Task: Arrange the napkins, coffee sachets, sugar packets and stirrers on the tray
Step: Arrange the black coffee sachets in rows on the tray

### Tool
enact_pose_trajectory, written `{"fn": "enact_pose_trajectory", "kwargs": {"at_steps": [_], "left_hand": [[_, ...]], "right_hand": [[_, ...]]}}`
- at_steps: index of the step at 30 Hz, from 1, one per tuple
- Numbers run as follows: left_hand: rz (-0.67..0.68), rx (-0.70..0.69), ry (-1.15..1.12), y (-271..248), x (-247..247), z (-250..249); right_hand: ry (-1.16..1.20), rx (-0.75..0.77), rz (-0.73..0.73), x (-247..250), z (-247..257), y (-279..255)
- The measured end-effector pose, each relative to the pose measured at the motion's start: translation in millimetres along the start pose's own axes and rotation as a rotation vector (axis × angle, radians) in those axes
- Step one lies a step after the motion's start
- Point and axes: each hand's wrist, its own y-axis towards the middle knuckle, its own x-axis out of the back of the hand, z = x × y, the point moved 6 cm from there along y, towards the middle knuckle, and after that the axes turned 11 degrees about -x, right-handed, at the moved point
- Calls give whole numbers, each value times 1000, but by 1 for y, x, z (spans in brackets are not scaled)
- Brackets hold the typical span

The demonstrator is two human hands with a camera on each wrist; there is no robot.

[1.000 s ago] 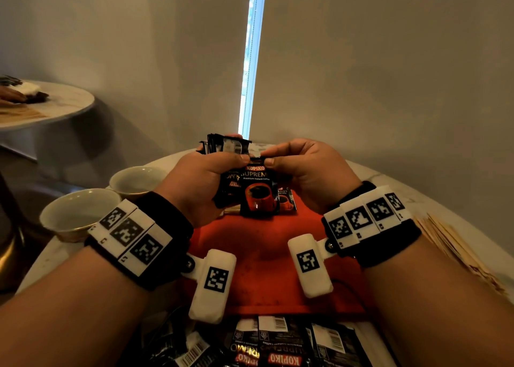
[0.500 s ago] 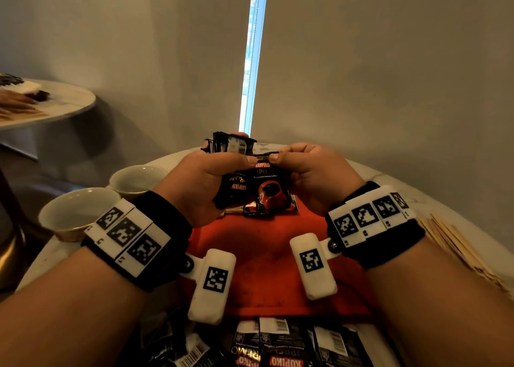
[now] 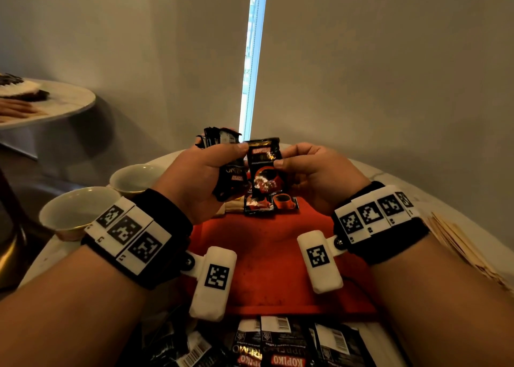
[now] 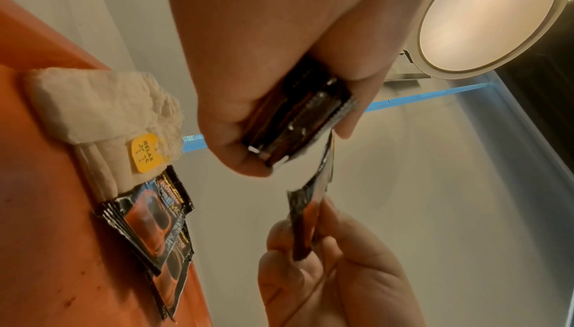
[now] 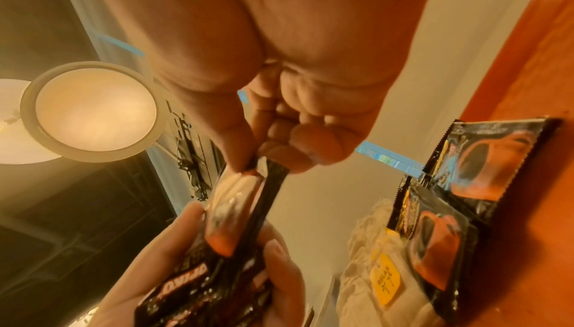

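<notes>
My left hand [image 3: 194, 177] grips a stack of black coffee sachets [image 3: 222, 141] above the far end of the orange tray [image 3: 267, 261]. Beside it my right hand [image 3: 311, 169] pinches a single black sachet with a red cup picture [image 3: 264, 166] by its edge, thumb on the front. In the left wrist view that single sachet [image 4: 307, 212] hangs just apart from the stack [image 4: 298, 123]. Several sachets [image 3: 271, 204] lie overlapped on the tray's far end, next to a white napkin pack [image 4: 102, 111] with a yellow label.
Two cream cups [image 3: 75, 211] stand left of the tray. Wooden stirrers [image 3: 461, 250] lie fanned at the table's right edge. More loose sachets [image 3: 272, 344] lie near me in front of the tray. A second round table [image 3: 55, 105] stands far left.
My right hand has drawn one sachet off the stack in my left hand and moved it slightly right. Both hands have risen a little above the tray.
</notes>
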Motion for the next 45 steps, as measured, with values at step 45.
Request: {"fn": "enact_pose_trajectory", "kwargs": {"at_steps": [45], "left_hand": [[-47, 103, -82, 2, 12, 6]], "right_hand": [[-23, -404, -275, 69, -73, 30]]}}
